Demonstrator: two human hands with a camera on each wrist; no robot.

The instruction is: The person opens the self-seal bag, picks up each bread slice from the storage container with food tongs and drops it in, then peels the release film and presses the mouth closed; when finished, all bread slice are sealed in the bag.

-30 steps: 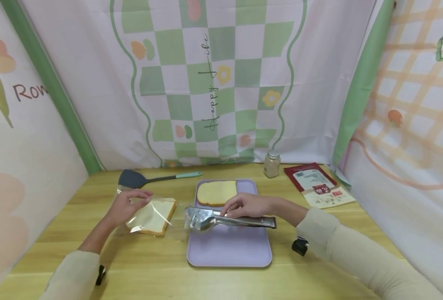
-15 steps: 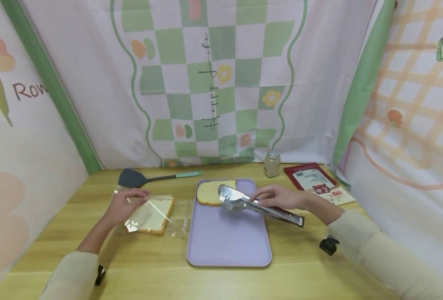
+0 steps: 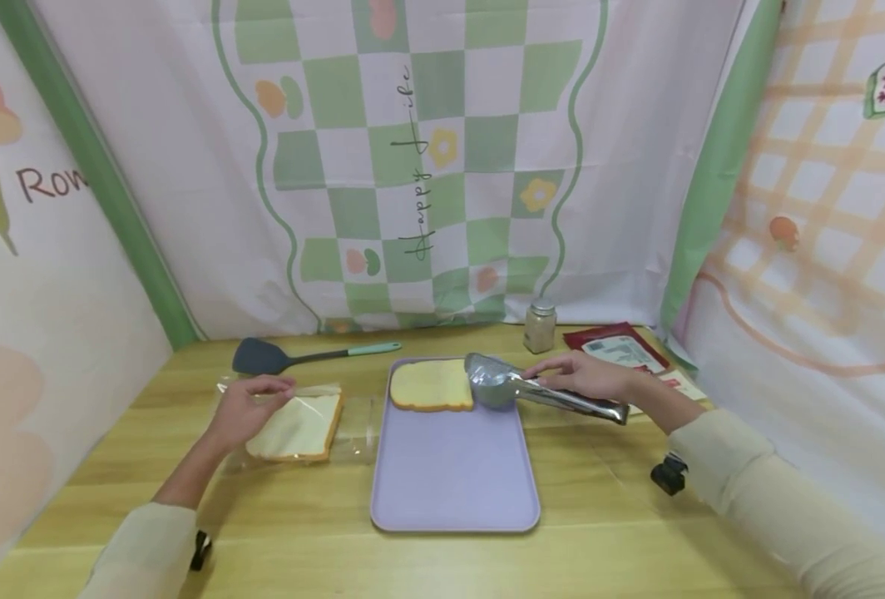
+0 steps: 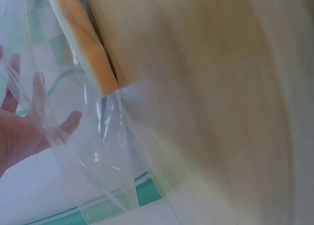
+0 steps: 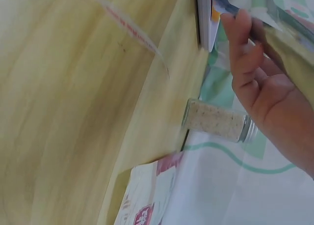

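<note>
My right hand (image 3: 588,376) grips metal food tongs (image 3: 577,403) by the handle, their scalloped end over the tray's far right part. Beside that end, a yellowish bread slice (image 3: 431,385) lies on the lilac tray (image 3: 453,482). At the left, a paler bread slice (image 3: 300,428) lies in a clear plastic bag (image 3: 356,433). My left hand (image 3: 248,409) is over this bag's left side. In the left wrist view the left hand (image 4: 24,134) shows through the clear film, with fingers and thumb spread apart.
A dark spatula (image 3: 263,356) with a mint handle lies behind the bag. A glass jar (image 3: 540,326) of speckled powder stands at the back right, beside a dark red packet (image 3: 615,345). A clear strip with red print (image 5: 132,31) lies on the table (image 3: 600,532).
My right hand has carried the tongs from over the tray's middle, by the bag's edge, to the far right. My left hand has barely moved; the bagged slice has shifted slightly left.
</note>
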